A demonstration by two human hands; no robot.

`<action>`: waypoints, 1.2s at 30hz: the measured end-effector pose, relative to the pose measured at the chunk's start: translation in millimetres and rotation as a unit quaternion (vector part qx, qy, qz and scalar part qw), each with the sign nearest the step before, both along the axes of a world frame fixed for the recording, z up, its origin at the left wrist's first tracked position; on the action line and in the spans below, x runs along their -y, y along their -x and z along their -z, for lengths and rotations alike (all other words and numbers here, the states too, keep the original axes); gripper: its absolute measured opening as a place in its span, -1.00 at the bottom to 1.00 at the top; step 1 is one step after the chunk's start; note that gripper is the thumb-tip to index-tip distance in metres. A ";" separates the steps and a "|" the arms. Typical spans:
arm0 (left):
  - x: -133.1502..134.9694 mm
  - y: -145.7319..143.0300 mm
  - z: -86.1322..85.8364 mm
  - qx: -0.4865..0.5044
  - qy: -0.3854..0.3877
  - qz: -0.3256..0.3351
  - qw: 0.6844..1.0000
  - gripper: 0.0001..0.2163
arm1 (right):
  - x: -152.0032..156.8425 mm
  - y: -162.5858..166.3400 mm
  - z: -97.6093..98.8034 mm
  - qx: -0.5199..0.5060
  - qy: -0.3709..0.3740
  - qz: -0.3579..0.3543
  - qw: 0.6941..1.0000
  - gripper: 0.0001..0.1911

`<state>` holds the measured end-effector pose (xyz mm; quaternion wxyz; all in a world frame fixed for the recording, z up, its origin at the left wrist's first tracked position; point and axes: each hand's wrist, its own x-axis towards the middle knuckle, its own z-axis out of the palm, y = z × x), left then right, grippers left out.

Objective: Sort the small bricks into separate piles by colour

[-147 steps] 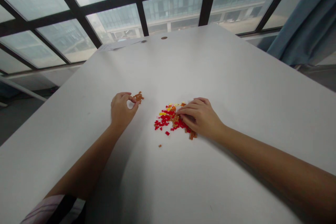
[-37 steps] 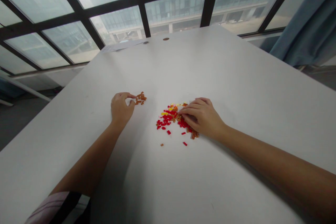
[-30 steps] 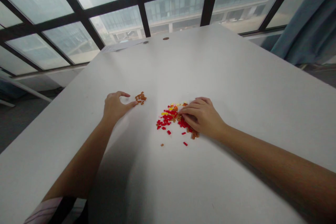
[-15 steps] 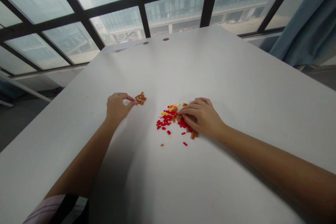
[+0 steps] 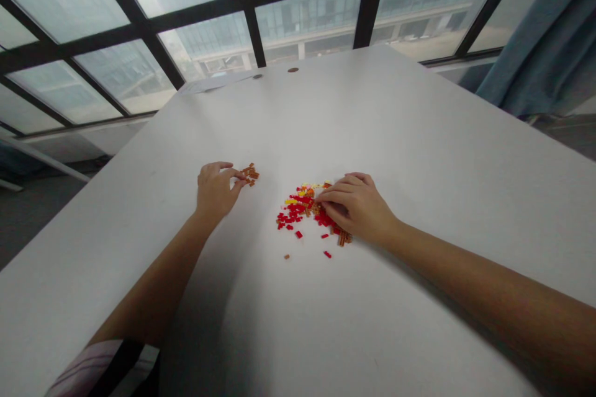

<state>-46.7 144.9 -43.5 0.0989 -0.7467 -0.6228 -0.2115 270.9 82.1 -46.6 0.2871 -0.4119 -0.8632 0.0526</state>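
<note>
Head view: left hand [image 5: 215, 191] pinches brown pieces [image 5: 250, 173] beside the red pile [image 5: 298, 208], right hand [image 5: 358, 206] curled on it. The pieces look light and hard, so pinch their sides.

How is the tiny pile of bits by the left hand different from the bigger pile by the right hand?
The small pile has few pieces; the big pile has many more. The small pile is all orange-brown; the big pile mixes red, yellow and orange-brown. The small pile sits tight; the big pile has strays beside it. Both lie on the white table.
</note>
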 end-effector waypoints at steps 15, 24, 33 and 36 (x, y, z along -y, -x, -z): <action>-8.5 2.3 8.3 0.050 -0.022 -0.004 0.999 -0.91 | -0.2 -0.5 0.2 -0.005 0.003 -0.001 1.000 -0.80; 0.7 -8.5 1.2 0.010 -0.112 0.039 0.993 -0.94 | 0.0 -0.9 1.1 -0.006 -0.005 -0.001 1.000 -0.79; 1.7 -13.7 0.6 -0.010 -0.050 0.044 0.998 -0.91 | 0.1 -0.5 -0.3 -0.003 0.005 -0.001 1.000 -0.79; 0.2 -14.4 0.6 0.007 -0.030 0.028 0.999 -0.92 | -0.1 -0.6 -0.3 -0.003 0.004 0.000 1.000 -0.79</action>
